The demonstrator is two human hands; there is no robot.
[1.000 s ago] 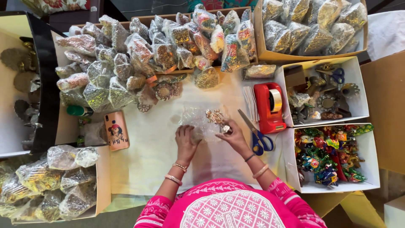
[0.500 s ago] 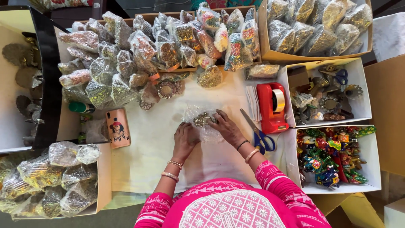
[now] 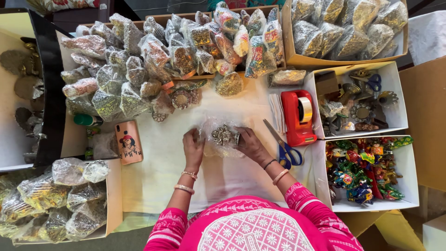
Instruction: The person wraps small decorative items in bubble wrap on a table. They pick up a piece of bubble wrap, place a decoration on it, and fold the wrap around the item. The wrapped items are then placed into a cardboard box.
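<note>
A small metal ornament (image 3: 223, 135) lies on a sheet of clear bubble wrap (image 3: 218, 128) at the middle of the white table. My left hand (image 3: 193, 148) presses on the wrap's left edge. My right hand (image 3: 250, 143) grips the wrap at the ornament's right side. Both hands have their fingers curled onto the plastic around the ornament.
A red tape dispenser (image 3: 299, 117) and blue-handled scissors (image 3: 284, 148) lie right of my hands, a phone (image 3: 128, 142) to the left. Wrapped bundles (image 3: 139, 69) pile up at the back and in a box (image 3: 55, 200) at the lower left. White boxes (image 3: 409, 176) of ornaments stand right.
The ornament has gone from being held up above the table to lying on the bubble wrap. My hands have lowered and spread to either side of it.
</note>
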